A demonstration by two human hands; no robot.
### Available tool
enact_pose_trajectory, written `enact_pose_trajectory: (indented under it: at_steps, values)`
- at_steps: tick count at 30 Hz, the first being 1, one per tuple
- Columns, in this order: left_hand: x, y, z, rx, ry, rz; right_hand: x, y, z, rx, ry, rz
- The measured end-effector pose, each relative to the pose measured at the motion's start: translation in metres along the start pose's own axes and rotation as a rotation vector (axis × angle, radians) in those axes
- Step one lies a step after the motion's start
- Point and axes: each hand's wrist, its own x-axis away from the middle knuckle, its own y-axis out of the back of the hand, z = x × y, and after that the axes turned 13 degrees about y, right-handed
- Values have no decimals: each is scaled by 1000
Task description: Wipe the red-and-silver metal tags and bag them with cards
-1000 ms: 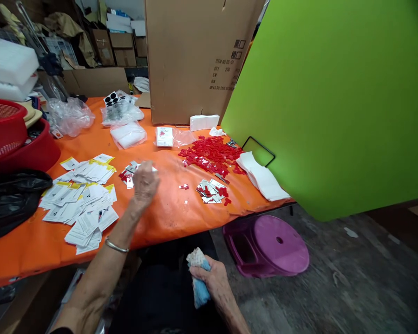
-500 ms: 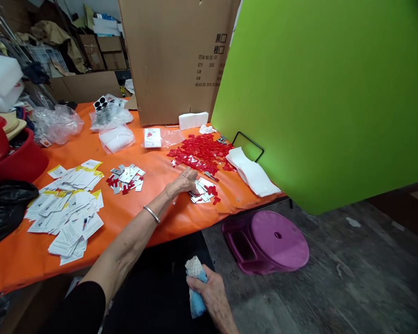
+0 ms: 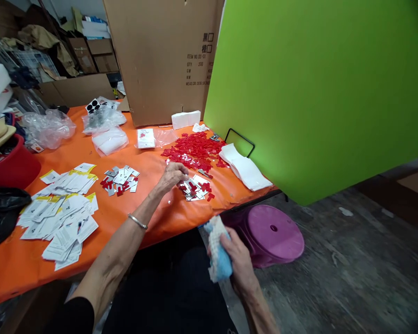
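Observation:
My left hand (image 3: 171,175) reaches over the orange table (image 3: 153,218), fingers curled at the left edge of a small heap of silver plates with red pieces (image 3: 196,188); what it pinches is hidden. A metal bangle circles that wrist. My right hand (image 3: 234,254) is below the table edge, closed round a blue and white cloth (image 3: 216,250). A pile of loose red plastic pieces (image 3: 194,149) lies just beyond the left hand. A second heap of silver plates (image 3: 120,179) lies to its left.
White and yellow paper slips (image 3: 61,208) cover the table's left. A stack of white sheets (image 3: 245,169), clear bags (image 3: 106,132), a tall cardboard box (image 3: 160,60) and a green board (image 3: 316,88) ring the back and right. A purple stool (image 3: 273,234) lies on the floor. Red basins (image 3: 10,167) sit far left.
My left hand swept from the left heap of plates to the right heap and curled there. My right hand rose from my lap with the cloth. The view shifted right.

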Motion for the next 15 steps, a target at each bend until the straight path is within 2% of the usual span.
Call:
enact_pose_trajectory:
  at_steps: [2, 4, 6, 7, 9, 11, 13, 15]
  values:
    - [27, -5, -1, 101, 19, 18, -21, -6, 26, 110, 185, -41]
    - [57, -12, -1, 229, 11, 53, -42, -21, 47, 365, 360, 14]
    - [83, -18, 2, 431, -21, 57, -59, -41, 57, 606, 460, 143]
    - [94, -19, 5, 512, -29, 38, -64, -50, 58, 664, 461, 240]
    - [110, -17, 15, 616, -21, -6, -69, -63, 54, 626, 370, 436]
    - [120, -8, 29, 688, 12, -9, -65, -67, 46, 413, 195, 551]
    - [127, 5, 47, 776, 37, -64, -57, -63, 36, 140, 13, 487]
    - [133, 16, 64, 867, 61, -190, -49, -55, 29, -54, -104, 312]
